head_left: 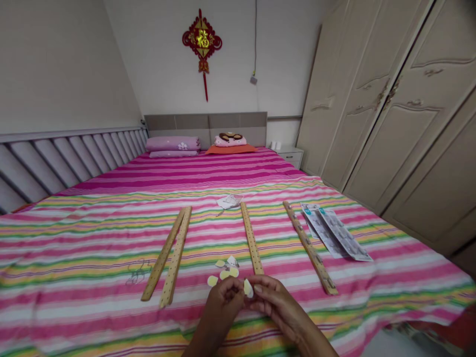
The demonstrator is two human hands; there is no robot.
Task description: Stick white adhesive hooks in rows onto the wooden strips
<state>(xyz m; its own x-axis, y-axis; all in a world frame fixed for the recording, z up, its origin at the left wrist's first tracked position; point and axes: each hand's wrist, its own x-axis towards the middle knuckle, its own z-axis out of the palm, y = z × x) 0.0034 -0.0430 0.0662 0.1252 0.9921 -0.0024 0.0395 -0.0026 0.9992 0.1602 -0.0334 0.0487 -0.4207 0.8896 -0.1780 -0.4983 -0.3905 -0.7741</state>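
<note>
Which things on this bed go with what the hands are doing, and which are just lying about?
In hand: left hand, right hand, the yellow piece pinched between them, loose yellow pieces beside them.
Lying untouched: wooden strips, plastic packets, crumpled wrapper, pillows.

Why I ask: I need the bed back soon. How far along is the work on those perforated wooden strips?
Looks done: the rightmost wooden strip carries studs along its length. In hand: the left hand and right hand pinch a small pale yellow piece. Seemingly left: the middle wooden strip and two left wooden strips show bare holes; loose yellow pieces lie nearby.
</note>
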